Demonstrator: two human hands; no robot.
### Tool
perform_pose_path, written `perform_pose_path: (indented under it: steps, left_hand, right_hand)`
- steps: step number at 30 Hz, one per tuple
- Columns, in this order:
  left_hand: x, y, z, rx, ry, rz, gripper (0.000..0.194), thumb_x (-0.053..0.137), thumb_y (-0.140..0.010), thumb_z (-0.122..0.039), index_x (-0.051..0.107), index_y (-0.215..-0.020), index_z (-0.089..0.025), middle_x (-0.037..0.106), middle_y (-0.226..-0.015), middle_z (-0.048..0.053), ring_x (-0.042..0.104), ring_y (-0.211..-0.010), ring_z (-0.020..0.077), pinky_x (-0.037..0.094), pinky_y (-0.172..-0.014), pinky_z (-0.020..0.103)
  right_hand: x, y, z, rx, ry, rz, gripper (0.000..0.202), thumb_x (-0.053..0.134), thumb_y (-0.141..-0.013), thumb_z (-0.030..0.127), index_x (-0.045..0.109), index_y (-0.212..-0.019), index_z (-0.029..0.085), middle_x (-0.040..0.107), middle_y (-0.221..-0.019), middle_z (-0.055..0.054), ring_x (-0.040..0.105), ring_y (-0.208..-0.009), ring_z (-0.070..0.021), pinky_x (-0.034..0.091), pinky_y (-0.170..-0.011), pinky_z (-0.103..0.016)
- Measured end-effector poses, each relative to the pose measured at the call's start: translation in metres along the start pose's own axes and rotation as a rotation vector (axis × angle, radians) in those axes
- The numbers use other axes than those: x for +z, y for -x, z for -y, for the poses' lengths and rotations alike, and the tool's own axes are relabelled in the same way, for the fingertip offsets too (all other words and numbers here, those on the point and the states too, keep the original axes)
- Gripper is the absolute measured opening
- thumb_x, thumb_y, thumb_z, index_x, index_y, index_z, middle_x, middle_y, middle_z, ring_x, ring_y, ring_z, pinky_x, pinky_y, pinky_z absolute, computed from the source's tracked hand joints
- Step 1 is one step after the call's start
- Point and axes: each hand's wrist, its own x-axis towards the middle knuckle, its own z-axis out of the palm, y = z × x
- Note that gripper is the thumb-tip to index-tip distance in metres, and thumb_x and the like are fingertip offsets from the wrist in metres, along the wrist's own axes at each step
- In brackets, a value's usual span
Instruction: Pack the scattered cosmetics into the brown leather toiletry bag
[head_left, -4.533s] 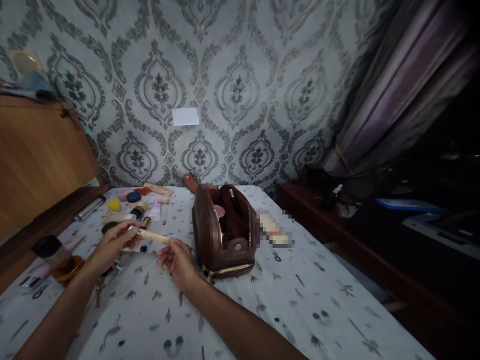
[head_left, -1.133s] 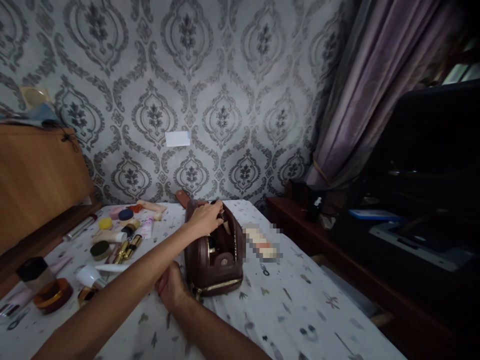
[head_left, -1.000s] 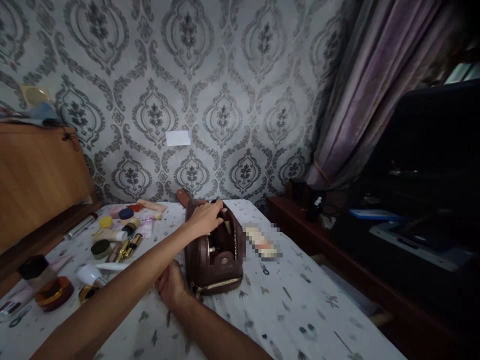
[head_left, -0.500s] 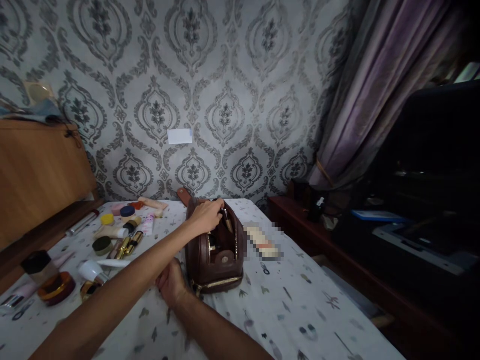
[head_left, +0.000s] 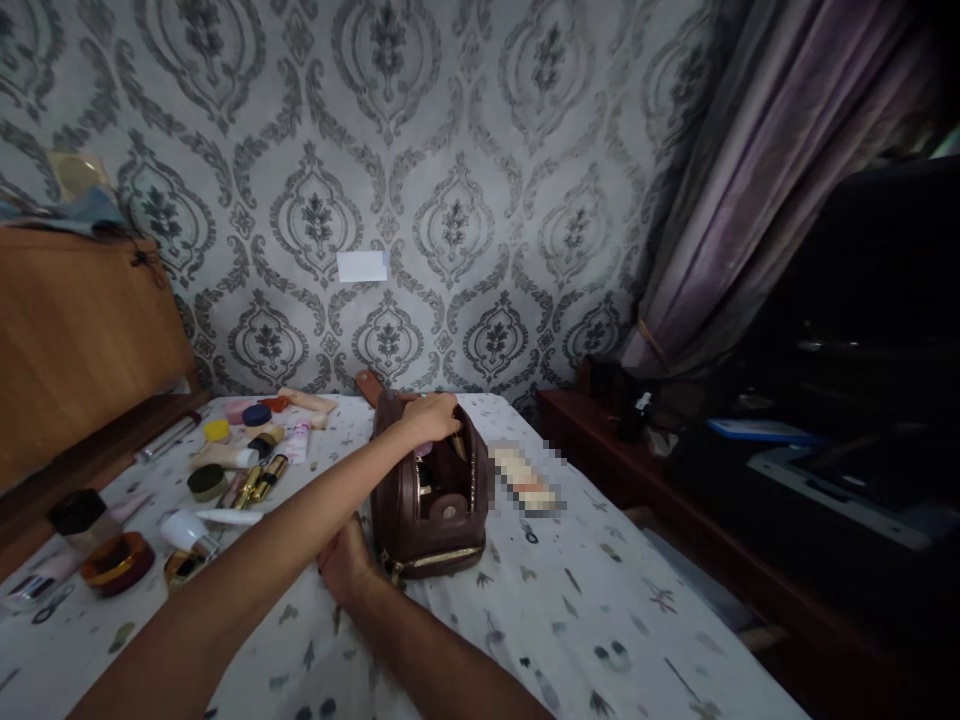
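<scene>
A brown makeup bag [head_left: 431, 545] stands unzipped on the patterned sheet, its gold-toothed mouth gaping toward me. My left hand [head_left: 433, 418] reaches over its upper edge, fingers curled down into the opening; the fingertips and anything they grip are hidden. Just beside them, inside the bag, shows a slim tan stick-like item [head_left: 458, 441]. Low at the bag's left side is my right hand [head_left: 349, 568], its fingers curled and partly covered by my left forearm, which crosses above it. Whether this hand holds anything is hidden.
Several cosmetics lie to the left, among them a dark green-lidded jar [head_left: 207, 482], gold tubes [head_left: 259, 480] and an amber jar [head_left: 118, 565]. Right of the bag is a pixelated flat item [head_left: 525, 478]. A wooden headboard [head_left: 82, 330] borders the left; a dark red ledge [head_left: 570, 420] borders the right.
My left hand has moved slightly right and deeper into the bag's opening. My right hand has shifted slightly toward the bag. The view has tilted a little.
</scene>
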Motion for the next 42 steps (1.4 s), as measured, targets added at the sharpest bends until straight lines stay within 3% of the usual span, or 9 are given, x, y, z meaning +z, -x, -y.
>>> perform_pose_path:
  steps: [4,8,12,16,20,25,31,36,42]
  left_hand:
    - [0.004,-0.002,0.005,-0.013,0.104,-0.015,0.013,0.066,-0.077,-0.019,0.062,-0.089,-0.019,0.072,-0.089,0.004,0.07,-0.09,0.0213,0.054,-0.071,0.027]
    - [0.002,0.004,0.007,-0.021,0.214,-0.04,0.011,0.06,-0.083,-0.017,0.058,-0.094,-0.017,0.066,-0.074,-0.001,0.067,-0.061,0.0129,0.049,-0.053,0.02]
    - [-0.006,0.01,0.009,-0.012,0.233,-0.08,0.014,0.065,-0.078,-0.015,0.058,-0.089,-0.018,0.065,-0.079,-0.001,0.064,-0.065,0.0125,0.048,-0.054,0.02]
    - [-0.011,0.007,0.009,-0.053,0.221,-0.034,0.017,0.069,-0.071,-0.013,0.062,-0.085,-0.017,0.067,-0.076,0.001,0.065,-0.072,0.0169,0.049,-0.054,0.021]
    - [-0.007,-0.007,0.005,-0.174,0.23,0.057,0.016,0.066,-0.073,-0.012,0.066,-0.089,-0.011,0.07,-0.073,0.007,0.068,-0.064,0.0208,0.05,-0.048,0.024]
    - [0.005,-0.024,0.002,-0.292,0.243,0.129,0.021,0.064,-0.088,-0.024,0.064,-0.102,-0.01,0.071,-0.084,0.006,0.068,-0.068,0.0159,0.057,-0.058,0.029]
    - [0.008,-0.027,0.002,-0.292,0.344,0.159,0.018,0.064,-0.09,-0.026,0.065,-0.1,-0.012,0.07,-0.083,0.004,0.067,-0.067,0.0137,0.058,-0.06,0.028]
    - [-0.004,-0.015,0.003,-0.264,0.491,0.17,0.014,0.062,-0.086,-0.011,0.061,-0.1,-0.013,0.063,-0.062,-0.002,0.061,-0.05,0.0084,0.057,-0.054,0.021]
    - [-0.007,-0.006,0.011,-0.239,0.534,0.152,0.021,0.067,-0.081,-0.011,0.058,-0.099,-0.016,0.061,-0.06,-0.005,0.058,-0.045,0.0085,0.054,-0.049,0.02]
  right_hand:
    - [0.001,0.001,0.001,0.007,-0.005,0.004,0.022,0.05,-0.086,0.026,0.066,-0.078,0.013,0.065,-0.06,-0.001,0.055,-0.05,-0.0134,0.036,-0.045,-0.022]
    - [0.0,-0.004,-0.001,0.024,-0.001,-0.003,0.024,0.051,-0.088,0.031,0.066,-0.079,0.014,0.065,-0.059,-0.001,0.054,-0.048,-0.0131,0.034,-0.043,-0.021]
    - [-0.002,-0.006,-0.002,0.029,0.008,0.014,0.024,0.056,-0.085,0.036,0.066,-0.078,0.015,0.066,-0.06,-0.001,0.055,-0.046,-0.0125,0.035,-0.043,-0.021]
    - [-0.002,-0.003,0.0,0.037,0.018,0.043,0.026,0.059,-0.082,0.039,0.067,-0.077,0.016,0.065,-0.061,-0.001,0.057,-0.048,-0.0131,0.036,-0.043,-0.022]
    - [-0.001,-0.001,0.001,0.026,0.011,0.01,0.022,0.058,-0.083,0.035,0.063,-0.072,0.016,0.059,-0.055,0.002,0.052,-0.045,-0.0126,0.036,-0.044,-0.023]
    - [0.001,0.0,0.0,0.006,0.006,-0.006,0.02,0.054,-0.081,0.026,0.061,-0.066,0.015,0.058,-0.052,0.002,0.049,-0.045,-0.012,0.036,-0.046,-0.024]
    - [0.001,-0.002,-0.001,-0.001,0.009,-0.01,0.015,0.065,-0.07,0.03,0.061,-0.064,0.016,0.057,-0.05,0.003,0.049,-0.045,-0.0112,0.035,-0.044,-0.021]
    - [-0.002,-0.005,-0.002,0.009,0.014,0.017,0.023,0.066,-0.071,0.04,0.062,-0.068,0.017,0.058,-0.051,0.003,0.05,-0.045,-0.0116,0.035,-0.043,-0.021]
    - [-0.007,-0.007,-0.003,0.032,0.03,0.061,0.03,0.066,-0.075,0.047,0.065,-0.074,0.017,0.062,-0.057,0.001,0.053,-0.047,-0.0119,0.037,-0.044,-0.021]
